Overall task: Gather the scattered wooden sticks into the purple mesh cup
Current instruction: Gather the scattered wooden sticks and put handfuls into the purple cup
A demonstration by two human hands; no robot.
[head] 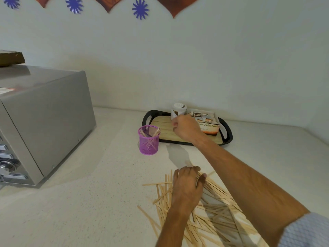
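Few sticks (154,133) in 1 purple cup (148,140), many loose sticks (215,213) under left hand (187,184).

A kitchen or break-room counter is suggested. A stainless-steel countertop oven (41,122) is seen at the left of the frame, and a black serving tray (226,138) with a paper cup (178,110) and what may be a box of tea sachets (207,120) is set against the pale wall (195,59) at centre right.

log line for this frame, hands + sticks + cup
left hand: on stick pile, picking | right hand: curled beside purple mesh cup, grip unclear | cup: upright, few sticks inside | most sticks on counter
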